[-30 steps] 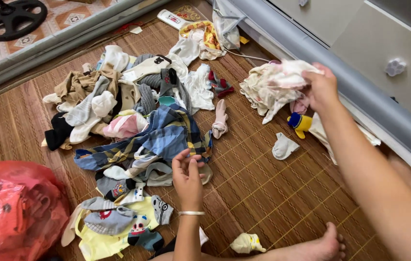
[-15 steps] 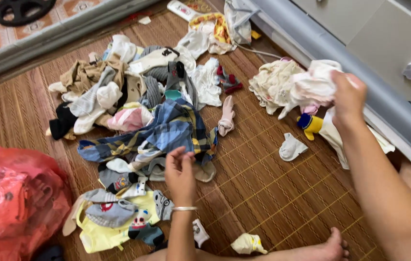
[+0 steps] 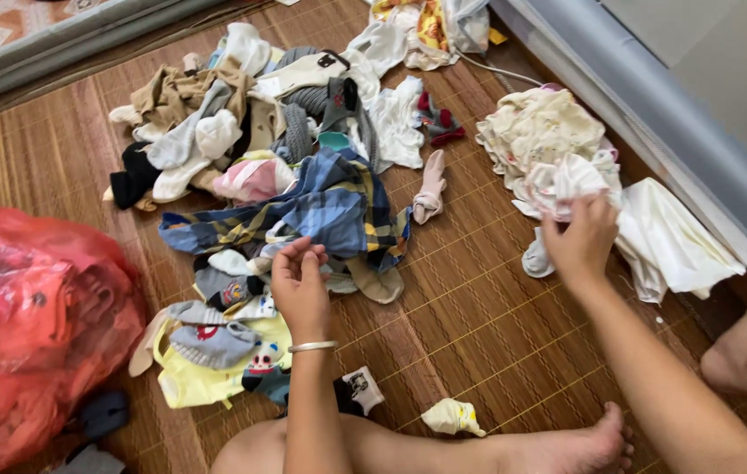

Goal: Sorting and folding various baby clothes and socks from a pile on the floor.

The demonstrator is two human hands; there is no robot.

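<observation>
Bamboo matting [image 3: 479, 325] carries your sorting: nearest your knee lie a small yellow sock [image 3: 452, 417] and a yellow shirt [image 3: 207, 373]. Your left hand [image 3: 301, 285], fingers loosely curled and seemingly holding nothing, hovers at the edge of the blue plaid shirt [image 3: 330, 211]. Your right hand [image 3: 580, 241] is pinched shut on a pale patterned cloth [image 3: 567, 180] atop the cream pile [image 3: 536, 127]. Judging from this, you are mid-sort; placing that cloth squarely comes next.

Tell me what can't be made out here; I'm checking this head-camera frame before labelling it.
- Right hand: fingertips buried in the white cloth, so the grip is unclear.
- Left hand: whether it pinches anything over the plaid shirt is too small to tell.
- Red plastic bag: cut by the left edge, contents hidden.
</observation>
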